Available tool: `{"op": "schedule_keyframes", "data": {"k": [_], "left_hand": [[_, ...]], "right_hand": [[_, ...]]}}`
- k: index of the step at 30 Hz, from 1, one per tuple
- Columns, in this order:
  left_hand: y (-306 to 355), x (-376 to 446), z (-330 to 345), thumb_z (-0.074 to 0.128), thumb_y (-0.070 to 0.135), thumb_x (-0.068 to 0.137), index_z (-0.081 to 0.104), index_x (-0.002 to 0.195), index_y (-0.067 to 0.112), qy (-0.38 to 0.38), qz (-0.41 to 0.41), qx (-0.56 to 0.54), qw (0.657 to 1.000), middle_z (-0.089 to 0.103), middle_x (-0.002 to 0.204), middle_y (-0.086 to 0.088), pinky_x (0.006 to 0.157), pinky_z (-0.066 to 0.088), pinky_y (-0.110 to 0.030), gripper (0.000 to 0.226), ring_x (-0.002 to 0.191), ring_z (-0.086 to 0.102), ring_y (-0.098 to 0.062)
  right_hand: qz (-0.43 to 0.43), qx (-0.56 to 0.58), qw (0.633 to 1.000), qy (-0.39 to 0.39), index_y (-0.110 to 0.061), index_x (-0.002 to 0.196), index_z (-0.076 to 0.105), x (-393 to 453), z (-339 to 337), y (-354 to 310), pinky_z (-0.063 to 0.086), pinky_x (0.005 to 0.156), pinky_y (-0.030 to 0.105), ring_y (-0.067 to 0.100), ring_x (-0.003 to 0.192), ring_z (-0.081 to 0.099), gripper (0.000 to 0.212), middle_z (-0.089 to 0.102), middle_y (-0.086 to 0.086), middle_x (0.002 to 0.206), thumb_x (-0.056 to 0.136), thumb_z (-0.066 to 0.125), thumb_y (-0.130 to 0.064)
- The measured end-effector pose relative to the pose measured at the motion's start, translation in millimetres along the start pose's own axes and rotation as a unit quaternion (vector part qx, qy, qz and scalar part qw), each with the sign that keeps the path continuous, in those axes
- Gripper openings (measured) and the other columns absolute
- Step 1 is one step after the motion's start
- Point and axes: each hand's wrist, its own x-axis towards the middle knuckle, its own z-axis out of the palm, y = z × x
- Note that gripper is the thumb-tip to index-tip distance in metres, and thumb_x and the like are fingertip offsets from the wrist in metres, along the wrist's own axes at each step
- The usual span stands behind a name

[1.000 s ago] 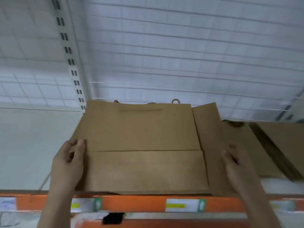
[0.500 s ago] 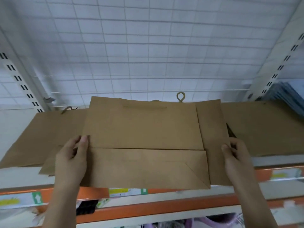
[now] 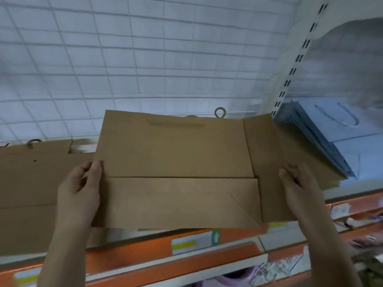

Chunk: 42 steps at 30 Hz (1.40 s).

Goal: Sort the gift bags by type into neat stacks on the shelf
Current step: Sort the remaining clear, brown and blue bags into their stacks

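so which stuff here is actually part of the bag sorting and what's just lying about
Part of the job:
- brown paper bag, held by the left hand and right hand
- brown bags on the shelf at left
- blue bag stack at right

Just there:
- price labels on the orange shelf edge
- wire grid back panel

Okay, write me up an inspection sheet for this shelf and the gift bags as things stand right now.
Surface: shelf with orange front rail and price labels.
Job's things: flat brown paper bag held above the shelf edge; brown bags lying left; blue bag stack right.
Clutter: blurred items on lower shelves, not identifiable.
Hands: left hand grips the held bag's left edge; right hand grips its right edge.
Cables: nothing seen.
Surroundings: white wire grid behind; slotted upright.
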Motion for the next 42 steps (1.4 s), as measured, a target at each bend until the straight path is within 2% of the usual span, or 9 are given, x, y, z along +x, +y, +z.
{"op": "schedule_keyframes", "data": {"k": [7,10,14,19,27,31,35,39,42], "left_hand": [[30.6,-67.1,116.4,0.046,0.030,0.096,0.060,0.106,0.018,-0.002,-0.030,-0.018,0.999,0.059,0.100,-0.004,0.076,0.035,-0.030,0.022,0.090,0.051,-0.018],[45.3,-84.3,143.7,0.045,0.031,0.095,0.060,0.112,0.016,0.015,-0.021,0.003,1.000,0.057,0.101,-0.003,0.076,0.034,-0.030,0.027,0.091,0.049,-0.019],[51.5,-87.3,148.7,0.046,0.034,0.095,0.059,0.118,0.013,0.042,-0.020,0.028,0.999,0.060,0.105,-0.007,0.077,0.037,-0.032,0.033,0.095,0.053,-0.022],[57.9,-85.8,138.3,0.046,0.032,0.095,0.058,0.119,0.013,0.071,-0.017,0.043,0.996,0.056,0.104,-0.005,0.076,0.036,-0.034,0.033,0.092,0.049,-0.021],[47.8,-79.8,137.5,0.046,0.033,0.095,0.058,0.118,0.010,0.041,-0.023,0.053,0.997,0.060,0.105,-0.012,0.083,0.042,-0.042,0.034,0.097,0.055,-0.029],[48.3,-76.6,146.4,0.046,0.030,0.095,0.058,0.119,0.008,0.019,-0.023,0.053,0.998,0.059,0.105,-0.011,0.079,0.036,-0.034,0.034,0.092,0.050,-0.023],[53.9,-80.8,171.0,0.045,0.030,0.095,0.057,0.118,0.002,-0.016,-0.022,0.086,0.996,0.059,0.109,-0.015,0.083,0.036,-0.036,0.038,0.103,0.052,-0.031],[63.4,-90.5,198.0,0.049,0.032,0.093,0.058,0.098,0.008,-0.073,0.006,0.142,0.987,0.054,0.084,-0.002,0.073,0.033,-0.029,0.026,0.089,0.052,-0.026],[62.9,-100.8,220.7,0.055,0.034,0.089,0.054,0.117,0.010,-0.124,0.044,0.231,0.964,0.055,0.106,-0.011,0.084,0.038,-0.032,0.037,0.099,0.048,-0.027]], "right_hand": [[-0.027,-0.052,0.998,-0.004,-0.022,0.106,0.047,92.7,-79.1,56.7,0.029,0.055,0.019,-0.003,0.069,0.042,0.011,0.048,-0.012,0.079,0.097,0.041,-0.020],[-0.065,-0.121,0.991,0.002,-0.012,0.119,0.047,123.7,-90.7,75.1,0.037,0.056,0.027,0.015,0.070,0.052,0.025,0.055,0.005,0.084,0.097,0.037,-0.018],[-0.121,-0.227,0.966,0.027,-0.002,0.131,0.040,147.2,-82.6,92.6,0.038,0.072,0.034,0.037,0.094,0.055,0.037,0.058,0.024,0.105,0.094,0.038,-0.007],[-0.138,-0.294,0.944,0.056,0.006,0.115,0.053,154.7,-62.0,102.1,0.046,0.074,0.046,0.045,0.093,0.054,0.033,0.055,0.032,0.102,0.083,0.047,0.010],[-0.074,-0.390,0.917,0.023,-0.001,0.124,0.048,149.1,-60.0,89.6,0.040,0.096,0.036,0.032,0.119,0.037,0.036,0.035,0.021,0.130,0.089,0.045,0.004],[-0.081,-0.355,0.931,0.004,0.003,0.117,0.052,152.6,-63.6,88.5,0.043,0.091,0.034,0.033,0.111,0.049,0.030,0.043,0.021,0.127,0.088,0.047,0.002],[-0.119,-0.259,0.958,0.025,0.007,0.104,0.060,148.7,-75.4,89.8,0.038,0.076,0.029,0.036,0.099,0.055,0.024,0.055,0.023,0.111,0.090,0.042,0.000],[-0.137,-0.257,0.957,0.011,-0.001,0.110,0.060,137.6,-86.7,93.2,0.038,0.078,0.027,0.029,0.097,0.056,0.026,0.055,0.015,0.112,0.094,0.046,-0.015],[-0.143,-0.271,0.952,0.008,-0.001,0.111,0.060,133.6,-89.7,101.5,0.041,0.080,0.028,0.028,0.099,0.056,0.026,0.055,0.014,0.114,0.092,0.050,-0.016]]}}
